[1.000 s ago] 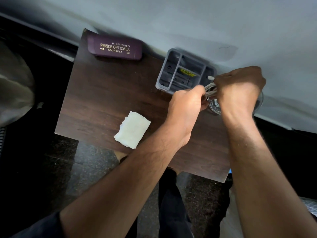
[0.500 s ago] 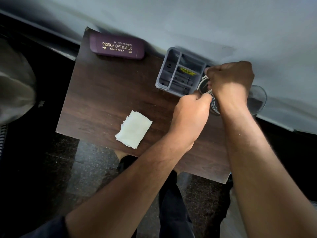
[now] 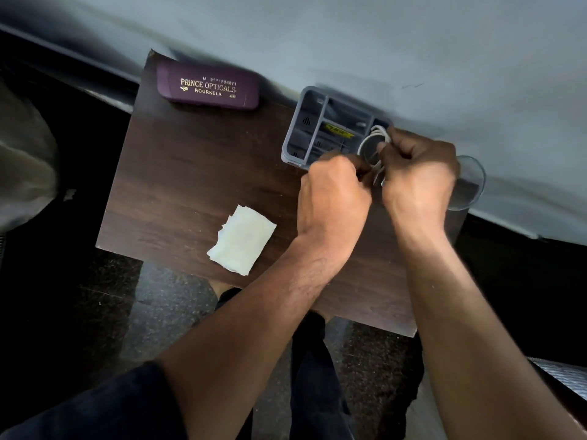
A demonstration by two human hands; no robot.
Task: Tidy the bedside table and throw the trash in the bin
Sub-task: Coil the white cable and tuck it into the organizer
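Observation:
A white cable (image 3: 374, 141) is coiled into a loop between my two hands, just in front of the grey divided organizer (image 3: 302, 131) at the back of the dark wooden bedside table (image 3: 190, 179). My left hand (image 3: 333, 198) is closed on the loop's near side. Gripping its right side is my right hand (image 3: 419, 176), fingers curled tight. A crumpled white tissue (image 3: 243, 239) lies near the table's front edge, left of my left wrist. Part of the cable is hidden inside my fists.
A purple spectacle case (image 3: 208, 88) marked "Prince Opticals" lies at the table's back left. A clear glass (image 3: 470, 185) stands behind my right hand at the table's right edge. The grey wall runs along the back; dark floor surrounds the table.
Both hands have shifted slightly left and nearer with the cable, and the coil now shows as a round loop over the organizer's right end. The glass is more exposed.

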